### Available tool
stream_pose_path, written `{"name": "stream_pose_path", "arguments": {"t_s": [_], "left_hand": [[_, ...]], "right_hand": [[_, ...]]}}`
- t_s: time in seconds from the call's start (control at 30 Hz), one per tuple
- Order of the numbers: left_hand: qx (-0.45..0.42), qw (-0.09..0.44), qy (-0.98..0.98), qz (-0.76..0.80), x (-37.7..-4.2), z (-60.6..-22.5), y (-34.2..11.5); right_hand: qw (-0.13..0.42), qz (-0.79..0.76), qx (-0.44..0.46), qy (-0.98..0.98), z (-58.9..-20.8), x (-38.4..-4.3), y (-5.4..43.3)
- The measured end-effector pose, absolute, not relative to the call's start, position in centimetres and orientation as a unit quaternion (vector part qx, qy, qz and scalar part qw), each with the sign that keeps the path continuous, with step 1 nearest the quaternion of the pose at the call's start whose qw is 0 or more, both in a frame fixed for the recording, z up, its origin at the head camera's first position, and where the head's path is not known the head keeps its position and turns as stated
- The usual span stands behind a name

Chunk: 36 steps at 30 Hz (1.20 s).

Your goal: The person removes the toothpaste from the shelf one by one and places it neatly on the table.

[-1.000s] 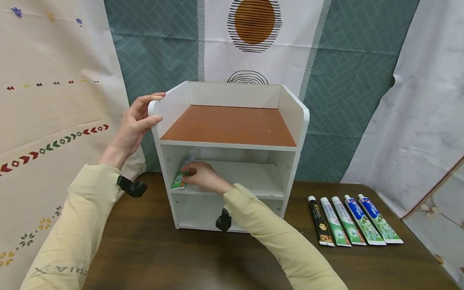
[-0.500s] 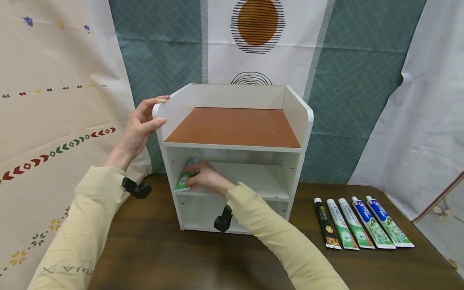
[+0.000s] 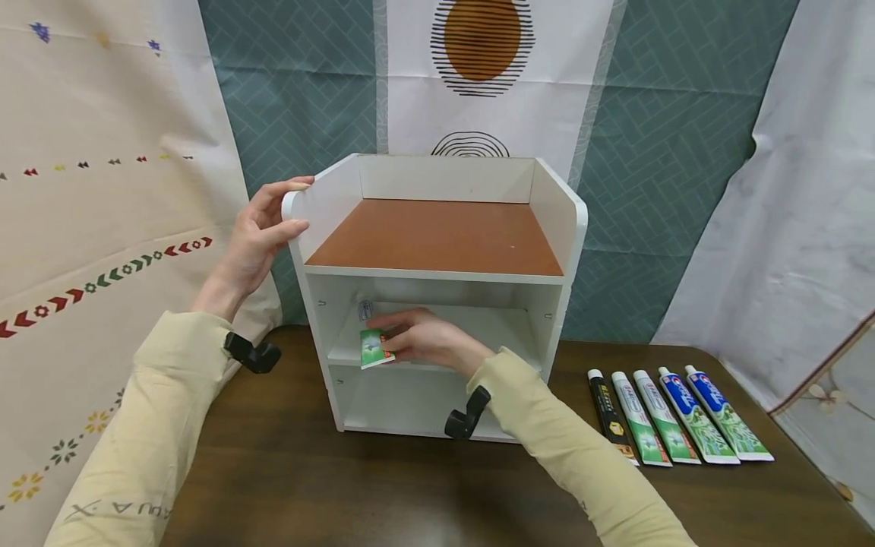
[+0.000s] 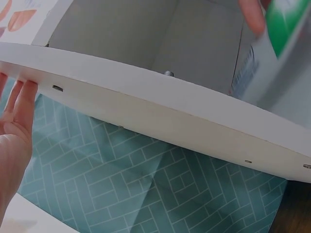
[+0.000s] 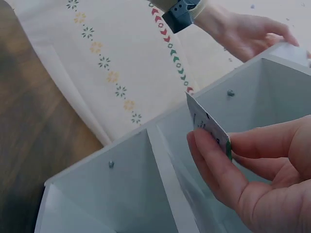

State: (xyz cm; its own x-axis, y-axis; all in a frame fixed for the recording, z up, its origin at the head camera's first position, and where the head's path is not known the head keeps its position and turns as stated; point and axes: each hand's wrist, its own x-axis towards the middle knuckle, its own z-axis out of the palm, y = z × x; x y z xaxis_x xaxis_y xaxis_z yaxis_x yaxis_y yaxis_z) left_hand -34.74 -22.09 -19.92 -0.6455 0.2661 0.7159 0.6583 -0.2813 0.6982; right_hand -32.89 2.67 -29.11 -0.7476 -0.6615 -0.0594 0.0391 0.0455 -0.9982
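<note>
My right hand [image 3: 431,339] pinches a green-and-white toothpaste tube [image 3: 373,348] between thumb and fingers, at the left side of the middle compartment of a white shelf unit [image 3: 432,278]. The tube's flat end points toward me over the shelf's front edge, and its cap end lies deeper inside. The right wrist view shows the tube's flat end [image 5: 210,121] edge-on between the fingers. My left hand [image 3: 251,241] holds the upper front corner of the unit's left side panel, thumb on the inner side. In the left wrist view the tube [image 4: 286,29] is partly cut off.
On the dark wooden table [image 3: 287,486] to the right lie several toothpaste tubes in a row: a black one [image 3: 611,414], green-and-white ones [image 3: 640,418] and blue-and-green ones [image 3: 728,414]. The unit has a brown top board [image 3: 437,235]. Cloths hang behind and at both sides.
My right hand has moved right and toward me with the toothpaste tube, away from the compartment's left wall. The left hand stays on the side panel.
</note>
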Motion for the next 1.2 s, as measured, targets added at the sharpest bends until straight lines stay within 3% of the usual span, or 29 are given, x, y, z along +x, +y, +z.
{"name": "stream_pose_path", "arguments": {"t_s": [0.43, 1.2], "left_hand": [[-0.395, 0.139, -0.581, -0.697, -34.7, -20.1, -22.1], [-0.393, 0.150, -0.586, -0.693, -34.7, -19.9, -21.8]], "right_hand": [[0.256, -0.613, -0.273, 0.696, -29.8, -30.6, 9.0], [0.281, -0.539, -0.361, 0.707, -30.7, -26.2, 20.1]]}}
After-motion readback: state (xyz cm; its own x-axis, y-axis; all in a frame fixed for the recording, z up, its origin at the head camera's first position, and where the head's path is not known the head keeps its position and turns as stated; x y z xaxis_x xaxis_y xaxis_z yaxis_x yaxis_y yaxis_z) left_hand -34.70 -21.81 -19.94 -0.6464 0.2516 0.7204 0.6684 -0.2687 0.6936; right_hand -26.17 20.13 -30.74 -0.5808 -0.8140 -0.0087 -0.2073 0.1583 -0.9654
